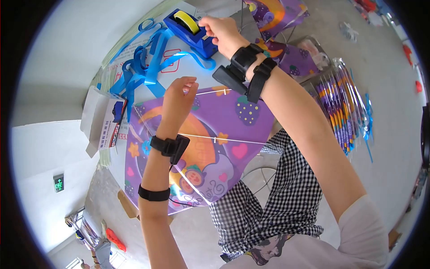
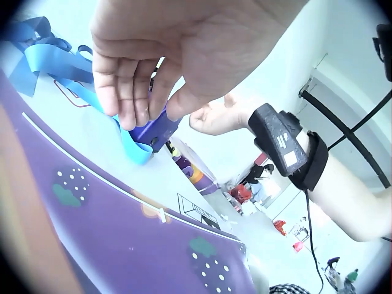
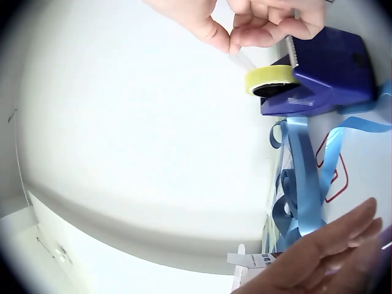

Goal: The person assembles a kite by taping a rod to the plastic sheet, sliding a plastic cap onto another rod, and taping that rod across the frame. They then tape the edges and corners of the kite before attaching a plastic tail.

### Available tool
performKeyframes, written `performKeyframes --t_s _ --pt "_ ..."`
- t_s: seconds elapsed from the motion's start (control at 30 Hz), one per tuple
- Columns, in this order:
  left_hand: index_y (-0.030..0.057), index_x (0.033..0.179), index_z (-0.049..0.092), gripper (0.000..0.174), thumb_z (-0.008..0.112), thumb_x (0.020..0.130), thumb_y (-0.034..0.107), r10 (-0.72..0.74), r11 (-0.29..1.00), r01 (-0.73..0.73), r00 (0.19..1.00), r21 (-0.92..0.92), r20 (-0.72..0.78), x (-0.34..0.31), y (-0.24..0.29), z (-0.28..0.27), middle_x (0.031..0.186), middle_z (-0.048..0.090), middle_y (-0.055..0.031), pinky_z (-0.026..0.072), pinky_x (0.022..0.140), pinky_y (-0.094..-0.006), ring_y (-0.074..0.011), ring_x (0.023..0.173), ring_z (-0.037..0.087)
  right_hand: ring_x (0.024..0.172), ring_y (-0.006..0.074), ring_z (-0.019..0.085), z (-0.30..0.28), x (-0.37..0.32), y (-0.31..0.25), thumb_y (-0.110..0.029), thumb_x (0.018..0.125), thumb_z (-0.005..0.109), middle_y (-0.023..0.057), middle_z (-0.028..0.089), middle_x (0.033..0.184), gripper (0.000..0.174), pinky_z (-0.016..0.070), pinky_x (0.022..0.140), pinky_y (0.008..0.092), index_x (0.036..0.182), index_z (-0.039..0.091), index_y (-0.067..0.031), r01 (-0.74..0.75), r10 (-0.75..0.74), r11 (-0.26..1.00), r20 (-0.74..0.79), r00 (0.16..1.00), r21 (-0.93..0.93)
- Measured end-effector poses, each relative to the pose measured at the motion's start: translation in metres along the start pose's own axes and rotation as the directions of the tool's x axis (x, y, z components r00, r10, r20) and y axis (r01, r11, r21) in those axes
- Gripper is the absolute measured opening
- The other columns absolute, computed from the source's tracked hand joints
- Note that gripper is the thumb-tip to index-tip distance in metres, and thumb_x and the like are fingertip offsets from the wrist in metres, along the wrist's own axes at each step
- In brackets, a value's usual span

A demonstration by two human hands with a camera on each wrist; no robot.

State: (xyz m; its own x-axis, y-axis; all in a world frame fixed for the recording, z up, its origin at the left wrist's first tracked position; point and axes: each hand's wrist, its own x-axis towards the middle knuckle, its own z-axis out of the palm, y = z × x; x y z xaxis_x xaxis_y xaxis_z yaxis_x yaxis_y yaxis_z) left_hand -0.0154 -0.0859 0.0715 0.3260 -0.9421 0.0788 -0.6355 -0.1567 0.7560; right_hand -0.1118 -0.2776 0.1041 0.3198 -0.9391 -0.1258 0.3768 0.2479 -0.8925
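Observation:
My right hand is up at the blue tape dispenser. In the right wrist view, thumb and fingertip pinch a strip of clear tape that runs from the yellow tape roll. Over the upper edge of a purple printed kite hangs my left hand, fingers loosely bent with nothing between them. Thin white rods cross the kite, held by small white tabs. Blue ribbon lies in loops behind the left hand, one end reaching the dispenser's base.
An opened white carton stands left of the kite. To the right is a pile of bagged kites in clear sleeves. More purple kites lie beyond the dispenser, by a clear plastic tray. My checked trousers border the kite's near side.

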Motion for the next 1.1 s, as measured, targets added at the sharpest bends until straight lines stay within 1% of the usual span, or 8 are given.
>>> performKeyframes --t_s 0.03,0.13,0.43,0.5,0.53,0.77,0.93,1.1 --pt "0.0034 0.111 0.069 0.024 0.066 0.092 0.017 -0.018 1.000 0.018 1.000 0.003 -0.005 0.000 0.001 -0.001 0.101 0.072 -0.0111 0.0524 0.073 -0.0296 -0.0194 0.088 0.069 0.061 0.0156 0.049 0.001 -0.005 0.000 -0.010 0.069 0.072 0.0077 0.058 0.066 0.017 0.0380 0.059 0.0320 0.068 0.062 0.0045 -0.040 0.040 0.998 -0.003 0.999 -0.055" --pt "0.0036 0.111 0.069 0.024 0.066 0.092 0.017 -0.009 1.000 0.009 1.000 -0.011 0.005 0.001 0.001 -0.002 0.102 0.072 -0.0111 0.0525 0.074 -0.0295 -0.0197 0.089 0.069 0.065 0.0081 0.047 -0.008 -0.024 0.000 -0.023 0.073 0.075 -0.0035 0.053 0.068 0.021 0.0315 0.056 0.0263 0.066 0.059 -0.0112 -0.102 0.102 0.990 0.000 0.995 -0.097" --pt "0.0018 0.114 0.068 0.026 0.064 0.093 0.016 -0.016 1.000 0.017 0.996 -0.013 0.086 0.008 -0.005 -0.008 0.104 0.072 -0.0096 0.0529 0.079 -0.0290 -0.0178 0.091 0.068 0.060 0.0063 0.031 -0.093 -0.138 -0.066 -0.016 0.086 0.064 -0.0062 0.033 0.063 0.033 0.0245 0.056 0.0260 0.063 0.040 -0.0133 -0.079 0.114 0.953 0.105 0.988 -0.294" --pt "0.0009 0.113 0.068 0.027 0.065 0.091 0.016 -0.031 0.996 0.040 0.993 -0.079 0.111 0.011 -0.008 -0.008 0.103 0.072 -0.0121 0.0531 0.078 -0.0294 -0.0189 0.091 0.069 0.060 0.0064 0.030 -0.112 -0.176 -0.084 -0.014 0.086 0.063 -0.0060 0.032 0.064 0.033 0.0234 0.057 0.0262 0.065 0.038 -0.0123 -0.121 0.145 0.948 0.059 0.988 -0.296" --pt "0.0004 0.112 0.068 0.028 0.065 0.090 0.016 -0.037 0.992 0.051 0.992 -0.111 0.122 0.013 -0.008 -0.008 0.103 0.072 -0.0133 0.0532 0.078 -0.0296 -0.0194 0.091 0.069 0.059 0.0059 0.035 -0.121 -0.194 -0.093 -0.015 0.082 0.067 -0.0048 0.039 0.062 0.024 0.0269 0.057 0.0247 0.065 0.052 -0.0073 -0.102 0.115 0.949 0.028 0.993 -0.298" --pt "0.0015 0.112 0.069 0.030 0.062 0.095 0.024 -0.225 0.876 0.312 0.939 -0.369 0.260 0.041 0.006 -0.003 0.101 0.071 -0.0075 0.0529 0.082 -0.0298 -0.0162 0.094 0.068 0.060 0.0057 0.036 -0.176 -0.285 -0.120 -0.008 0.083 0.060 -0.0038 0.042 0.064 0.019 0.0276 0.057 0.0239 0.066 0.052 -0.0053 -0.157 0.119 0.930 -0.130 0.984 -0.333" --pt "0.0011 0.119 0.065 0.034 0.058 0.098 0.026 -0.245 0.773 0.379 0.918 -0.508 0.311 0.067 0.012 0.009 0.112 0.068 -0.0082 0.0514 0.087 -0.0294 -0.0183 0.104 0.066 0.061 0.0053 0.037 -0.200 -0.310 -0.108 -0.005 0.082 0.058 -0.0034 0.045 0.065 0.017 0.0285 0.059 0.0233 0.066 0.053 -0.0052 -0.179 0.116 0.936 -0.213 0.970 -0.305" --pt "-0.0018 0.116 0.064 0.037 0.061 0.097 0.030 -0.355 0.581 0.451 0.890 -0.677 0.288 0.092 0.020 0.025 0.111 0.068 -0.0098 0.0523 0.086 -0.0297 -0.0204 0.104 0.065 0.062 0.0050 0.038 -0.211 -0.317 -0.095 -0.005 0.083 0.058 -0.0035 0.046 0.066 0.016 0.0290 0.059 0.0233 0.068 0.053 -0.0056 -0.218 0.146 0.929 -0.243 0.959 -0.301"
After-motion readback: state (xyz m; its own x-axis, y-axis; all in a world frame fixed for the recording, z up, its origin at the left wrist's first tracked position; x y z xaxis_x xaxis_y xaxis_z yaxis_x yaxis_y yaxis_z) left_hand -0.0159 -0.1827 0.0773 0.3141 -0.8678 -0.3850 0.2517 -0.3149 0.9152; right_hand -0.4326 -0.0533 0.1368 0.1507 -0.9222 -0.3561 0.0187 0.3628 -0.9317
